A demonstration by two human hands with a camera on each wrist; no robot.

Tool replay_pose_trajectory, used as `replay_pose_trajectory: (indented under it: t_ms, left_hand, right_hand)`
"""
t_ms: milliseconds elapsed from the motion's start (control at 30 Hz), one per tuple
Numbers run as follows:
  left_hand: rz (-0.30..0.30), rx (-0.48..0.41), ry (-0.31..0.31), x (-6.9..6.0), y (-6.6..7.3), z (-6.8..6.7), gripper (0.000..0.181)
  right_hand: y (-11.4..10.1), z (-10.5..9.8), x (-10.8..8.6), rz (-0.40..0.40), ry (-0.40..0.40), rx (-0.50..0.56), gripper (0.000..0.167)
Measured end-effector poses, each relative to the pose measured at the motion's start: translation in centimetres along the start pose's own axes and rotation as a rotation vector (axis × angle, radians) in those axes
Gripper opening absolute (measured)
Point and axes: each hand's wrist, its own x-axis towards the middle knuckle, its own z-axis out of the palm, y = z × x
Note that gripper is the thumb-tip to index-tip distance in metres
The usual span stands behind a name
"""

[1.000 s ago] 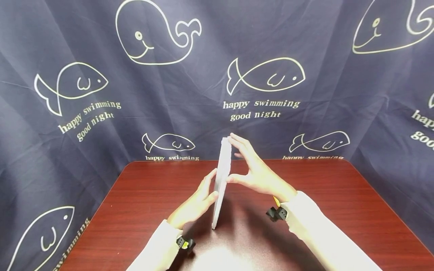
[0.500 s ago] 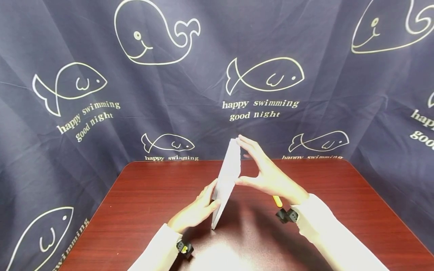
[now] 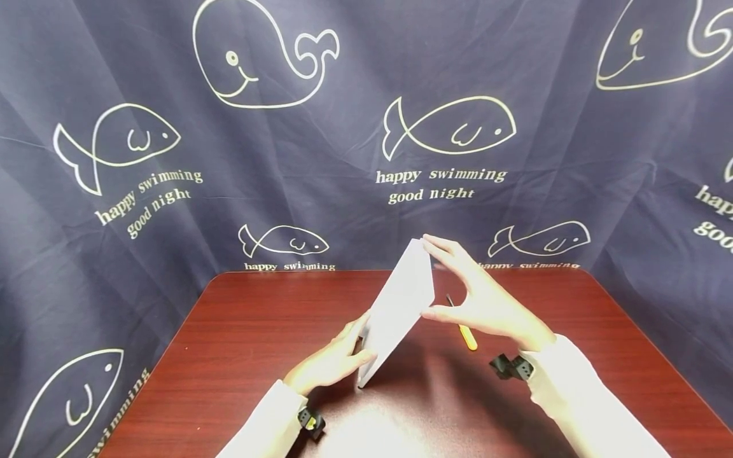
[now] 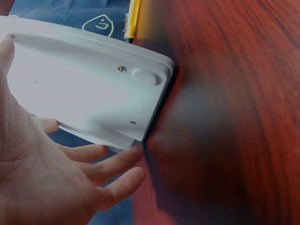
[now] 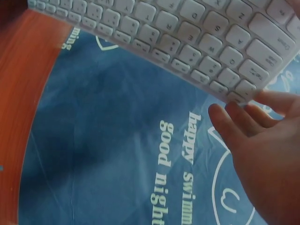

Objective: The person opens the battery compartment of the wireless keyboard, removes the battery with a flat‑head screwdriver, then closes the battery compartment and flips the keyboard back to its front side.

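A white keyboard (image 3: 397,312) stands tilted over the table, its lower end at the tabletop and its upper end leaning right. My left hand (image 3: 332,361) holds its lower part, thumb on the plain underside. At the raised end, my right hand (image 3: 487,299) spans the width, thumb at the near corner and fingers at the far one. Screws and a round foot on the keyboard's underside (image 4: 84,79) show in the left wrist view. Light keys with dark letters cover the keyboard's other face (image 5: 192,42) in the right wrist view.
A screwdriver (image 3: 467,337) with a yellow handle lies on the reddish wooden table (image 3: 275,305), behind and right of the keyboard. Dark blue curtain (image 3: 355,140) with white fish and whale prints hangs around the table. Each wrist wears a small black camera (image 3: 511,367).
The keyboard has tipped from nearly upright over to the right, showing more of its underside. My right hand has moved right with the raised end, uncovering the screwdriver; my left hand has barely shifted.
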Motion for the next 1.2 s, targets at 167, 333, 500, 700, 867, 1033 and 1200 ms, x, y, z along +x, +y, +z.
replay_pose_trajectory:
  t_ms: [167,333,500,700,867,1033,1200]
  left_hand:
    - [0.005,-0.060,-0.011,0.0,-0.2,0.1,0.079]
    - [0.073,-0.037,0.007,-0.1,-0.6,0.1,0.080]
    - [0.049,0.039,0.037,-0.4,-1.3,-0.3,0.082]
    - [0.000,0.082,0.070,-0.9,-1.9,-1.1,0.085]
    - [-0.025,0.143,0.074,-1.6,-2.8,-1.7,0.093]
    - [-0.020,0.175,0.078,-2.5,-3.6,-2.6,0.099]
    - [-0.033,0.192,0.090,-3.1,-4.1,-3.3,0.098]
  right_hand:
    - [1.0,-0.6,-1.0,0.025,-0.012,0.006,0.096]
    - [1.4,-0.9,-1.7,0.031,-0.008,-0.019,0.096]
    - [2.4,-0.4,-2.7,0.025,0.000,-0.024,0.095]
    - [3.6,0.3,-4.0,0.076,-0.018,-0.034,0.094]
    - [4.9,1.3,-4.9,0.102,-0.037,-0.015,0.093]
    - [6.3,2.9,-6.0,0.183,-0.069,0.072,0.093]
    - [7.7,4.7,-7.1,0.214,-0.107,0.069,0.093]
